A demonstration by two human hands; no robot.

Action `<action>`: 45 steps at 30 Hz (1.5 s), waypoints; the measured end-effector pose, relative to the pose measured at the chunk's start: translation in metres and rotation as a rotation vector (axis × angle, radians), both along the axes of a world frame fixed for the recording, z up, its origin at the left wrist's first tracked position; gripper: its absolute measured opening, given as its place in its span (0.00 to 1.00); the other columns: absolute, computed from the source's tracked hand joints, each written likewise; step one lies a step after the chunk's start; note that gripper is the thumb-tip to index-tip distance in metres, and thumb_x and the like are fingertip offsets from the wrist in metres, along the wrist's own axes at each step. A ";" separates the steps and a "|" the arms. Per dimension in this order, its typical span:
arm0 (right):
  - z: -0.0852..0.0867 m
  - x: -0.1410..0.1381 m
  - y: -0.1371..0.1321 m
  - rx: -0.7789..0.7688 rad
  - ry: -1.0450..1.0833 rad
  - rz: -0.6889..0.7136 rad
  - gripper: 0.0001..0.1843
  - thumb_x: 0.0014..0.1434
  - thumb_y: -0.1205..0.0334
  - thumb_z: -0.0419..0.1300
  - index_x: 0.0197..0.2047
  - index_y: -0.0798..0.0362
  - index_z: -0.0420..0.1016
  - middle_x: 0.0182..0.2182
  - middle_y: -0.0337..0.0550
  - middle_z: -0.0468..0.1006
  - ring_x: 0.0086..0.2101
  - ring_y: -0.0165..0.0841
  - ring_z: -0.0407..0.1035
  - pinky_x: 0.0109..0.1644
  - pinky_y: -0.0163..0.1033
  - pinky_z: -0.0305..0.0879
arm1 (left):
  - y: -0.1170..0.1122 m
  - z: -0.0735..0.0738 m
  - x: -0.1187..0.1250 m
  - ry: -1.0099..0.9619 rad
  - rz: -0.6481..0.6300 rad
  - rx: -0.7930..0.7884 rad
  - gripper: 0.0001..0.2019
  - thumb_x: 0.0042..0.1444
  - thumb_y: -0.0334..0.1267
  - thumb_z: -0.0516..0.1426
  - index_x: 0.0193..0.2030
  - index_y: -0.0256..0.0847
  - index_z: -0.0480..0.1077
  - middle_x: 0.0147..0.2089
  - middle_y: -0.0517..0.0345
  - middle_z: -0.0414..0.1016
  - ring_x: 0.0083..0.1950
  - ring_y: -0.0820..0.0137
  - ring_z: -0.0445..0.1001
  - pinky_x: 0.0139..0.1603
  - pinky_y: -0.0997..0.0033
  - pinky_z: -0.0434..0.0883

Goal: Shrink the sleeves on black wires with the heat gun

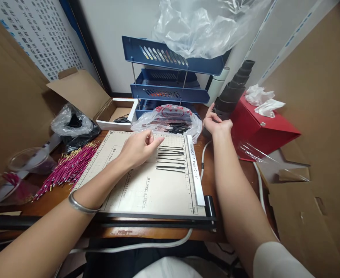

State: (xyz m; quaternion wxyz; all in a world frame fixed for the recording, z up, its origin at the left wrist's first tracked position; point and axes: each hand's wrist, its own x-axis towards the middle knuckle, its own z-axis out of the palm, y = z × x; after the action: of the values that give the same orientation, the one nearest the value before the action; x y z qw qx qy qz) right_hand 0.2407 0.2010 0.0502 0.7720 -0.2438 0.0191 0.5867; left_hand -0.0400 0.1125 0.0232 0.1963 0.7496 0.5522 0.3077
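My left hand (pixel 138 147) is closed, thumb stretched forward, over a cream paper cutter board (pixel 164 197) with printed grid lines. Whatever its curled fingers hold, if anything, is hidden. Several short black strands (pixel 171 154) lie side by side on the board, just right of that hand, their right ends near the white strip (pixel 197 177) marked "Paper Cutter". Beyond the board's right edge is my right hand (pixel 218 122), its fingers curled, beside a dark stepped cylinder (pixel 230 94). I cannot make out anything in its grip.
A clear bag (pixel 170 116) of dark strands lies behind the board, before blue trays (pixel 170 92). Magenta strands (pixel 68 166) are heaped on the left, near an open box (pixel 114 125). A red tissue box (pixel 262 131) stands right; a white cable (pixel 158 245) runs along the front.
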 end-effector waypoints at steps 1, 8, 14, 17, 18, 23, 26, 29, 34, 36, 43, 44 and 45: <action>-0.001 0.000 -0.001 0.019 0.068 -0.001 0.39 0.77 0.39 0.28 0.57 0.53 0.73 0.31 0.46 0.82 0.14 0.26 0.52 0.14 0.31 0.48 | 0.006 0.001 0.002 0.006 -0.027 0.003 0.21 0.66 0.52 0.60 0.28 0.45 0.60 0.24 0.63 0.69 0.28 0.69 0.65 0.34 0.66 0.58; -0.010 0.002 -0.010 0.110 0.227 0.034 0.43 0.75 0.33 0.28 0.60 0.54 0.71 0.33 0.48 0.83 0.15 0.26 0.47 0.14 0.33 0.49 | 0.048 -0.004 0.025 -0.008 -0.224 -0.083 0.10 0.65 0.42 0.61 0.33 0.40 0.75 0.35 0.55 0.80 0.37 0.66 0.72 0.42 0.65 0.64; -0.015 0.007 -0.012 0.071 0.036 0.075 0.44 0.75 0.35 0.24 0.56 0.51 0.74 0.34 0.48 0.82 0.17 0.28 0.48 0.18 0.34 0.49 | 0.060 -0.015 0.034 -0.060 -0.321 -0.171 0.06 0.58 0.40 0.66 0.36 0.40 0.84 0.36 0.56 0.82 0.37 0.66 0.74 0.43 0.65 0.68; -0.017 0.002 -0.022 0.113 -0.158 0.110 0.39 0.73 0.31 0.36 0.50 0.50 0.77 0.30 0.43 0.79 0.18 0.28 0.44 0.20 0.36 0.49 | 0.059 -0.019 0.031 -0.072 -0.350 -0.183 0.08 0.57 0.41 0.66 0.36 0.41 0.86 0.36 0.55 0.83 0.38 0.66 0.74 0.42 0.66 0.68; -0.018 -0.001 -0.027 0.124 -0.258 0.142 0.36 0.70 0.28 0.44 0.47 0.49 0.77 0.28 0.41 0.77 0.19 0.27 0.42 0.20 0.36 0.48 | 0.059 -0.020 0.030 -0.073 -0.354 -0.186 0.08 0.57 0.41 0.66 0.37 0.41 0.86 0.36 0.55 0.83 0.37 0.66 0.74 0.41 0.66 0.67; -0.034 -0.026 -0.063 0.028 -1.056 0.320 0.21 0.49 0.43 0.74 0.36 0.50 0.81 0.24 0.33 0.70 0.22 0.25 0.49 0.25 0.36 0.43 | 0.056 -0.022 0.030 -0.068 -0.356 -0.202 0.09 0.57 0.41 0.66 0.38 0.40 0.87 0.35 0.55 0.83 0.37 0.66 0.73 0.41 0.66 0.67; -0.048 -0.037 -0.081 0.001 -1.576 0.304 0.10 0.53 0.52 0.71 0.32 0.50 0.85 0.19 0.32 0.65 0.25 0.29 0.55 0.32 0.38 0.52 | 0.055 -0.021 0.030 -0.045 -0.374 -0.202 0.09 0.58 0.41 0.66 0.38 0.41 0.87 0.36 0.55 0.84 0.38 0.66 0.75 0.43 0.65 0.67; -0.052 -0.040 -0.095 -0.056 -1.819 0.410 0.08 0.57 0.58 0.66 0.33 0.49 0.88 0.28 0.40 0.80 0.33 0.35 0.70 0.43 0.42 0.64 | 0.053 -0.022 0.029 -0.017 -0.382 -0.201 0.10 0.59 0.43 0.65 0.39 0.42 0.87 0.36 0.55 0.84 0.39 0.65 0.76 0.44 0.64 0.68; -0.042 -0.014 -0.109 -0.327 -2.091 0.024 0.16 0.63 0.54 0.65 0.49 0.53 0.87 0.38 0.50 0.82 0.40 0.44 0.76 0.53 0.52 0.71 | 0.050 -0.021 0.028 -0.021 -0.380 -0.188 0.10 0.59 0.44 0.64 0.37 0.42 0.86 0.37 0.54 0.86 0.40 0.64 0.78 0.46 0.63 0.70; -0.040 0.004 -0.108 -0.374 -2.158 -0.181 0.25 0.61 0.58 0.66 0.59 0.57 0.81 0.51 0.59 0.81 0.53 0.51 0.75 0.63 0.57 0.69 | 0.050 -0.021 0.029 -0.025 -0.369 -0.193 0.10 0.59 0.44 0.64 0.36 0.42 0.86 0.38 0.54 0.86 0.39 0.64 0.78 0.46 0.63 0.70; -0.036 0.031 -0.070 -0.517 -2.139 -0.142 0.44 0.55 0.67 0.67 0.73 0.63 0.61 0.62 0.73 0.74 0.62 0.63 0.71 0.68 0.70 0.62 | 0.049 -0.021 0.030 -0.039 -0.353 -0.181 0.08 0.59 0.41 0.65 0.35 0.42 0.86 0.38 0.55 0.87 0.38 0.65 0.78 0.44 0.64 0.71; -0.036 0.032 -0.064 -0.559 -2.111 -0.096 0.44 0.53 0.68 0.68 0.72 0.64 0.62 0.59 0.74 0.75 0.60 0.65 0.72 0.67 0.71 0.62 | 0.049 -0.021 0.030 -0.038 -0.348 -0.182 0.08 0.59 0.41 0.65 0.35 0.42 0.86 0.38 0.54 0.87 0.38 0.65 0.78 0.44 0.64 0.71; -0.037 0.033 -0.058 -0.597 -2.070 -0.066 0.44 0.52 0.67 0.70 0.70 0.65 0.63 0.56 0.73 0.77 0.59 0.65 0.73 0.66 0.71 0.63 | 0.049 -0.021 0.030 -0.037 -0.346 -0.184 0.08 0.59 0.41 0.65 0.35 0.42 0.86 0.38 0.54 0.87 0.38 0.65 0.78 0.44 0.64 0.71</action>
State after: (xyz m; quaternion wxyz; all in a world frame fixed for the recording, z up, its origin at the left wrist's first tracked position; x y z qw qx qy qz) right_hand 0.2741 0.1426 0.0128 0.3378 -0.7995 -0.4945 0.0459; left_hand -0.0098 0.1610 0.0021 0.3240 0.8064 0.4373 0.2313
